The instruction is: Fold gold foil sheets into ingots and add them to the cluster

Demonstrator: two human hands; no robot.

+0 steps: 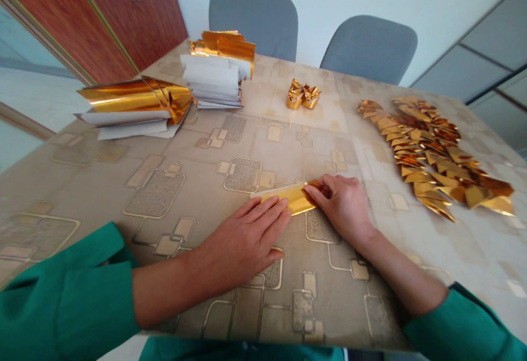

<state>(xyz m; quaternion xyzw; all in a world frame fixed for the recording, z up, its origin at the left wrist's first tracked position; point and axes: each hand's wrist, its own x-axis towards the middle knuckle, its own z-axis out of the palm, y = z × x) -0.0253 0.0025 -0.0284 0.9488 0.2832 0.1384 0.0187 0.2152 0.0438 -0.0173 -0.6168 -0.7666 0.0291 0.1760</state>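
Observation:
A narrow folded strip of gold paper (300, 198) lies on the patterned tabletop in front of me, a thin pale edge showing along its far side. My left hand (256, 234) rests flat on the strip's left part, its fingers stretched out over the paper. At the strip's right end, my right hand (343, 204) pinches the gold paper between thumb and fingers. The fingertips of that hand are partly hidden behind the thumb.
On the patterned table (197, 179), folded gold pieces (428, 152) spread at the right. Two small gold shapes (303, 95) stand at the back middle. Paper stacks (216, 81) and a gold bundle (135, 103) lie back left. Grey chairs (255, 17) stand behind.

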